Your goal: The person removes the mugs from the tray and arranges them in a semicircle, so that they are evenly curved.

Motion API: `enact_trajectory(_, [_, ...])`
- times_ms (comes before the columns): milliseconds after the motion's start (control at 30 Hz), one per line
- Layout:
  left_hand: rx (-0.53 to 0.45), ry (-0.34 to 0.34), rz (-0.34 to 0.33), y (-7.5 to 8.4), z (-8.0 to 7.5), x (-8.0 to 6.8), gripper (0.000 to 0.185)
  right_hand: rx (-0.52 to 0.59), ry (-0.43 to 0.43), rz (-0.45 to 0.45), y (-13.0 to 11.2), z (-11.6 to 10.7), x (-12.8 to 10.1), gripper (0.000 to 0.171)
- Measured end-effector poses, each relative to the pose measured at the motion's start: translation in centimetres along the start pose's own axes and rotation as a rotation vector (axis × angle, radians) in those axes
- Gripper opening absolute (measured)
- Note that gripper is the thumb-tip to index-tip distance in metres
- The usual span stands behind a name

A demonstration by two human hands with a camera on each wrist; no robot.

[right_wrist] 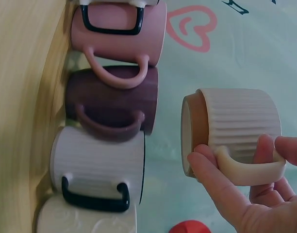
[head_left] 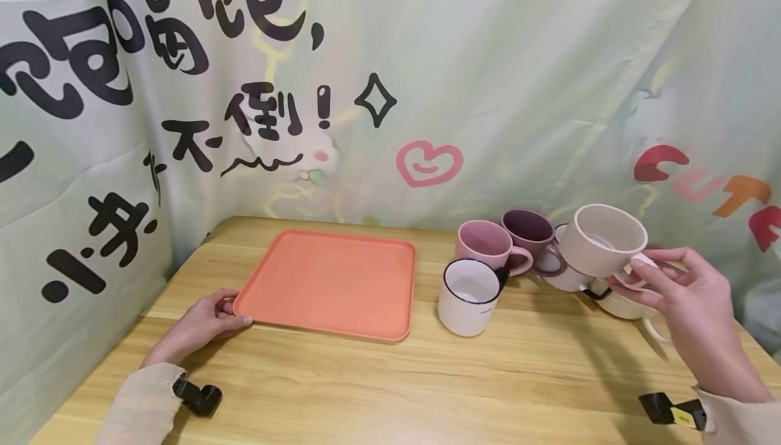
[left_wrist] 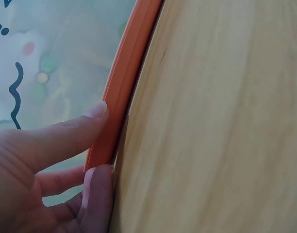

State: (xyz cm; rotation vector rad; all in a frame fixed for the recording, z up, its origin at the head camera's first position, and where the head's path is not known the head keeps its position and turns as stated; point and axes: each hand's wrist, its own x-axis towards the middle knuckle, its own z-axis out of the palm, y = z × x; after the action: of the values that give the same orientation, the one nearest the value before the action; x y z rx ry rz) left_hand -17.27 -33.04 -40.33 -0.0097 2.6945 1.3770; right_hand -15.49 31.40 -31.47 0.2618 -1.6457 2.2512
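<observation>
At the near left corner of the orange tray, my left hand pinches the rim. In the left wrist view the thumb lies on the tray's edge, with fingers curled beneath it. My right hand holds a cream ribbed mug by its handle, lifted off the table. The right wrist view shows a tan band at this mug's base, and fingers around the handle. Behind and below the held mug are a white mug with a black handle and a cream mug, both partly hidden in the head view.
Right of the tray stands a white mug with a black rim. Behind it are a pink mug and a dark purple mug. A printed curtain hangs behind the wooden table and along its left side.
</observation>
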Motion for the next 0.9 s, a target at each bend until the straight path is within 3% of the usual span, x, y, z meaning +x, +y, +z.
enact_trajectory(400, [0.003, -0.004, 0.002, -0.2, 0.0, 0.1, 0.07, 0.096, 0.016, -0.054, -0.6, -2.8, -0.9, 0.017])
enact_trajectory(633, [0.017, 0.005, 0.011, -0.1, -0.1, 0.0, 0.07, 0.076, 0.037, -0.105, -0.6, -4.3, -1.4, 0.021])
enact_trajectory(900, [0.014, 0.004, 0.011, 0.0, 0.0, 0.0, 0.071, 0.211, 0.034, -0.157, -0.6, -6.1, -1.8, 0.025])
